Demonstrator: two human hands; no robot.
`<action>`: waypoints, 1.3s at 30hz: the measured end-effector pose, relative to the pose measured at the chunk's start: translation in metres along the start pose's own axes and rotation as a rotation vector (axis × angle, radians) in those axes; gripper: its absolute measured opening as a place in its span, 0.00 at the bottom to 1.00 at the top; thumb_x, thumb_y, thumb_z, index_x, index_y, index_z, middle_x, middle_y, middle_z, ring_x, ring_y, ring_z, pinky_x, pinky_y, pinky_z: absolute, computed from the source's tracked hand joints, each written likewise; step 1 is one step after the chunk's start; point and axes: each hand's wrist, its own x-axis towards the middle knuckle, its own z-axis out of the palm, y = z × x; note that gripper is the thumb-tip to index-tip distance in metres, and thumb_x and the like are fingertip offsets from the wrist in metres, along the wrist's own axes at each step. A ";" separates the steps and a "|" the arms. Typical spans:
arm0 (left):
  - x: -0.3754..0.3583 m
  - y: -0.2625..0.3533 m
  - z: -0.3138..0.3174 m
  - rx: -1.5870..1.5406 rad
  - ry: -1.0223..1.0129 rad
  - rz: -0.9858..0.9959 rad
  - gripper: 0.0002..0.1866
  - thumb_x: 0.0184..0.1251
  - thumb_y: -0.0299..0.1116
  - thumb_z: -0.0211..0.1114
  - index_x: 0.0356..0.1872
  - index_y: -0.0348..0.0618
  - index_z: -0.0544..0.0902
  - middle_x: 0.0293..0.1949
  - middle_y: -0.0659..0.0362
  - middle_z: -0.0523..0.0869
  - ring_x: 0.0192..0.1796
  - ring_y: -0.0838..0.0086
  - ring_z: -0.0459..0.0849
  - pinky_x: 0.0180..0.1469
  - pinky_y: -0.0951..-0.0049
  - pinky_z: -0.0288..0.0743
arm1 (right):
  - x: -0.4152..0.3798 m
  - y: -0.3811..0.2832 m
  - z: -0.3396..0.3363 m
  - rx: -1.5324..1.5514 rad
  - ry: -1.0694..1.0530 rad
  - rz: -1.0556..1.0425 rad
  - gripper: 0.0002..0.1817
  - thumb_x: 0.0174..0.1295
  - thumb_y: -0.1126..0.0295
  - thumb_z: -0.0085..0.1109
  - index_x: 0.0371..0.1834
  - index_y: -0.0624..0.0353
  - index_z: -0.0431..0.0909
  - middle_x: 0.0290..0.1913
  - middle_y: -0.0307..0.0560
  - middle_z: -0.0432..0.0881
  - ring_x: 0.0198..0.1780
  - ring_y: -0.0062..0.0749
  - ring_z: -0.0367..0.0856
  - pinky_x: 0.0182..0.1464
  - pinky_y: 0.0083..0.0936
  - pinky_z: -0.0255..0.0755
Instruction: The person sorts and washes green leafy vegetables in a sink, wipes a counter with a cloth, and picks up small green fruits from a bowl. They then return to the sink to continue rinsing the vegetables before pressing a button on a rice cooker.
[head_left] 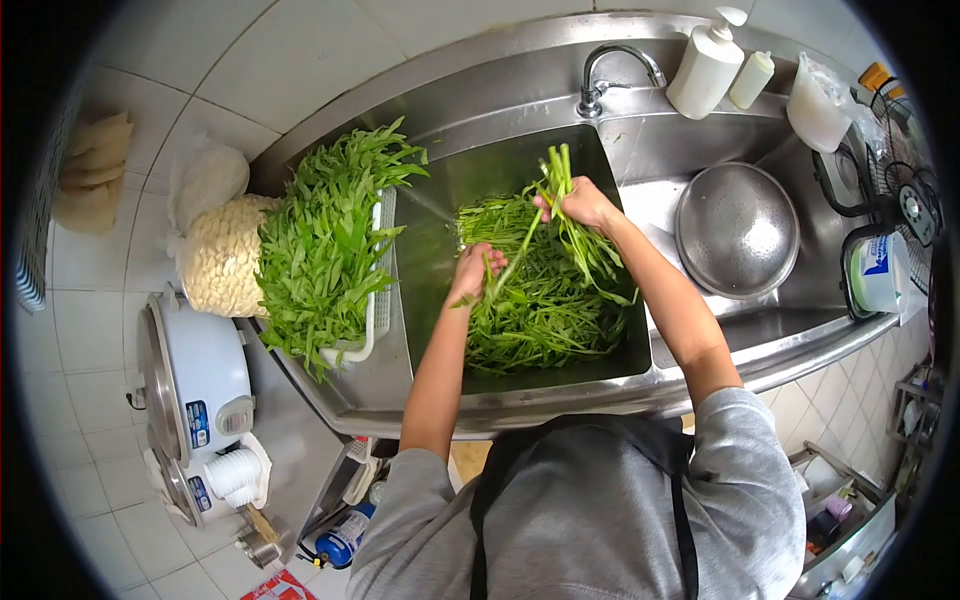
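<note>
Sink [620,150] shiny steel; basket [378,300] white plastic.

The person wears a grey sweatshirt [610,520] with sleeves [745,440] pushed up past the elbows, forearms bare, and dark apron straps [683,520] crossing the back.

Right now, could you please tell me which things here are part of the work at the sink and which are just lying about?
In use:
- left hand and right hand, gripping green stalks
- greens in the sink
- white basket of greens

Lying about:
- metal bowl
- soap bottle
- rice cooker
- fan
</note>
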 end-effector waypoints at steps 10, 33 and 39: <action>-0.046 0.006 -0.005 0.529 -0.503 0.170 0.17 0.67 0.47 0.53 0.40 0.41 0.76 0.18 0.68 0.69 0.22 0.81 0.67 0.26 0.78 0.65 | -0.013 0.016 0.031 -0.077 -0.333 0.108 0.18 0.52 0.59 0.65 0.36 0.64 0.79 0.28 0.45 0.84 0.32 0.23 0.77 0.48 0.25 0.67; -0.014 0.029 0.028 0.592 -0.523 0.052 0.13 0.58 0.40 0.64 0.33 0.39 0.80 0.23 0.66 0.77 0.25 0.81 0.70 0.31 0.76 0.67 | -0.011 0.004 -0.024 0.085 -0.143 0.074 0.19 0.49 0.58 0.68 0.23 0.65 0.76 0.18 0.43 0.76 0.16 0.20 0.70 0.19 0.17 0.64; -0.049 0.038 0.041 0.900 -0.076 0.501 0.15 0.59 0.45 0.60 0.33 0.43 0.82 0.17 0.54 0.79 0.20 0.67 0.78 0.26 0.65 0.69 | -0.002 0.015 -0.019 0.005 -0.057 0.137 0.18 0.53 0.59 0.65 0.21 0.65 0.80 0.17 0.42 0.76 0.15 0.20 0.68 0.19 0.20 0.63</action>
